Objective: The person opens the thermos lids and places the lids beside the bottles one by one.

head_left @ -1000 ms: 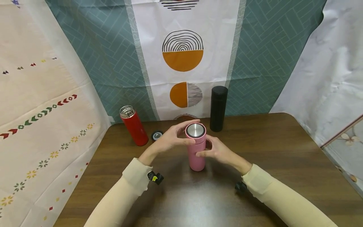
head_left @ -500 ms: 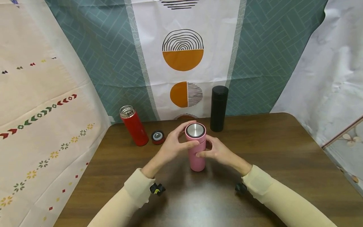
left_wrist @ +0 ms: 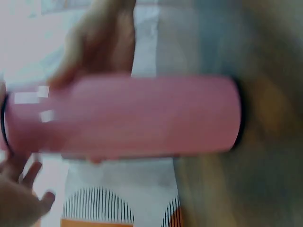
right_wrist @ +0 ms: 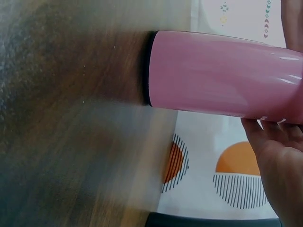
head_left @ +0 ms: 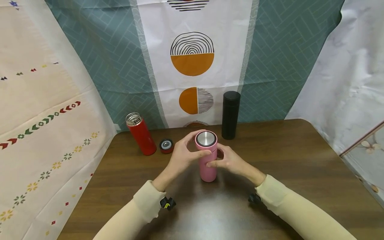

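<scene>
A pink thermos bottle (head_left: 207, 166) stands upright at mid-table, its pink lid (head_left: 206, 138) topped by a silver disc with a dark ring. My left hand (head_left: 183, 154) grips the lid from the left, thumb across the front and fingers round behind. Lower down, my right hand (head_left: 229, 160) holds the bottle's body from the right. In the left wrist view the bottle (left_wrist: 142, 116) is blurred, with the left hand's fingers (left_wrist: 23, 201) at its lid end. The right wrist view shows the bottle's dark base edge (right_wrist: 149, 68) over the table.
To the left, a red thermos bottle (head_left: 141, 136) stands without its lid. Beside it a red lid (head_left: 166, 146) lies with its inner side up. A black thermos bottle (head_left: 230, 115) stands at the back, near the patterned curtain (head_left: 270, 66). Brown wood forms the table (head_left: 270, 143).
My left hand has turned round the lid, its wrist and forearm swinging right and toward me, uncovering the red lid. The right hand and bottle stay in place.
</scene>
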Available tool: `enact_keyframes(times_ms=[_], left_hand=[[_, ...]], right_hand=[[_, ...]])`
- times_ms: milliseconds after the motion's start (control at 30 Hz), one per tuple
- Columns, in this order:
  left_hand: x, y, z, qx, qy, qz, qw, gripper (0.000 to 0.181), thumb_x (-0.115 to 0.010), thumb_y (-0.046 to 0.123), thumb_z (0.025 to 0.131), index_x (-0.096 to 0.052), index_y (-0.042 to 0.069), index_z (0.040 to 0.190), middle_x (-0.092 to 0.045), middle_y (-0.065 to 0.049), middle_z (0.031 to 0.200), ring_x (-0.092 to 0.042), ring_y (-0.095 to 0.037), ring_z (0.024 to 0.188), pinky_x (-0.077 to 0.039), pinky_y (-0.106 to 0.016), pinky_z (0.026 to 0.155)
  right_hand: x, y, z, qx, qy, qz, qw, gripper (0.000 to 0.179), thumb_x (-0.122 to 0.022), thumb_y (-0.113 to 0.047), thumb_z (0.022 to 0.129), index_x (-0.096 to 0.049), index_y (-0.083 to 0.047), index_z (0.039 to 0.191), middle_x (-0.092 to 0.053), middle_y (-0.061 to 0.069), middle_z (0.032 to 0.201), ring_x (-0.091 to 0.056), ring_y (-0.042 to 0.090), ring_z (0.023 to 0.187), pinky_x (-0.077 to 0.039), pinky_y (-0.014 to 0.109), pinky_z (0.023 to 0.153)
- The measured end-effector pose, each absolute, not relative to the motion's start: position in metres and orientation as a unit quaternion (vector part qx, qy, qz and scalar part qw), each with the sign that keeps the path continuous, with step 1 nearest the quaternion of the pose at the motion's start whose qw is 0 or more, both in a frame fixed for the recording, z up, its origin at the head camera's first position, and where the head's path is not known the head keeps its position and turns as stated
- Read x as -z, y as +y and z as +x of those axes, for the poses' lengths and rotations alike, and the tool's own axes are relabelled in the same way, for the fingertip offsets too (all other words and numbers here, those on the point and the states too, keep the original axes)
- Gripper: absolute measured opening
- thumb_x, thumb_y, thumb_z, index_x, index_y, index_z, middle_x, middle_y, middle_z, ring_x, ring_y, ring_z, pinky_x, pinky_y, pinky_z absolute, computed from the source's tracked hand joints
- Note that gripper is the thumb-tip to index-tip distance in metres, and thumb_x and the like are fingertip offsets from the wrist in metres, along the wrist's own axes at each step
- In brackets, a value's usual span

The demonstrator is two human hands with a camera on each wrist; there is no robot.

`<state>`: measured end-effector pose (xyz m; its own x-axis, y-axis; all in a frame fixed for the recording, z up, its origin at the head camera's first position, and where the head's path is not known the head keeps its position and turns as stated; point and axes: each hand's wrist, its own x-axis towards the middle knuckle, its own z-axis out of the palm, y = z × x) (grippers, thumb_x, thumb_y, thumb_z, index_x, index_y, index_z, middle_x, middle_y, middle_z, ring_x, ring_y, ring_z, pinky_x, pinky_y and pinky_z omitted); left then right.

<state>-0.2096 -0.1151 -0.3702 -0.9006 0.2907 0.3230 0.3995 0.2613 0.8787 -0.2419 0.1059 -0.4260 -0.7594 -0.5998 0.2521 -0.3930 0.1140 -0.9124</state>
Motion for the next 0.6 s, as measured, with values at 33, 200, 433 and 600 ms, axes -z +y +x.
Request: enact_keyframes(times_ms=[33,200,433,600], left_hand=[[0.370,-0.114,-0.208,0.561,-0.798,-0.213,0.050,0.071,-0.089,0.036,0.084,-0.058,0.024,0.146,-0.064,0.007,0.139,-0.054,-0.015,0.132,-0.035,-0.057,0.118],[0.361,-0.122,-0.216,0.583,-0.769,-0.260,-0.033,0.074,-0.083,0.029,0.090,-0.048,0.030,0.155,-0.054,0.008,0.151,-0.044,-0.015,0.144,-0.030,-0.059,0.121],[0.359,-0.129,-0.227,0.588,-0.758,-0.276,-0.068,0.068,-0.084,0.023,0.089,-0.055,0.024,0.151,-0.060,0.008,0.146,-0.047,-0.014,0.140,-0.030,-0.054,0.121],[0.365,-0.116,-0.211,0.575,-0.786,-0.226,0.031,0.070,-0.089,0.025,0.084,-0.059,0.021,0.147,-0.065,0.009,0.139,-0.053,-0.014,0.134,-0.034,-0.056,0.119]], right_hand=[[0.426,0.106,-0.242,0.575,0.741,-0.335,0.088,0.061,-0.085,-0.020,0.087,-0.059,-0.011,0.142,-0.066,0.003,0.133,-0.061,0.024,0.121,-0.049,0.052,0.105],[0.424,0.107,-0.242,0.578,0.740,-0.329,0.097,0.061,-0.084,-0.025,0.088,-0.059,-0.012,0.142,-0.066,0.003,0.134,-0.061,0.025,0.121,-0.049,0.050,0.104],[0.426,0.106,-0.243,0.576,0.742,-0.327,0.103,0.059,-0.085,-0.026,0.088,-0.060,-0.011,0.139,-0.067,0.004,0.131,-0.061,0.024,0.119,-0.049,0.049,0.104],[0.427,0.106,-0.241,0.575,0.744,-0.328,0.092,0.060,-0.086,-0.023,0.087,-0.060,-0.011,0.140,-0.067,0.002,0.131,-0.062,0.024,0.119,-0.049,0.051,0.104]])
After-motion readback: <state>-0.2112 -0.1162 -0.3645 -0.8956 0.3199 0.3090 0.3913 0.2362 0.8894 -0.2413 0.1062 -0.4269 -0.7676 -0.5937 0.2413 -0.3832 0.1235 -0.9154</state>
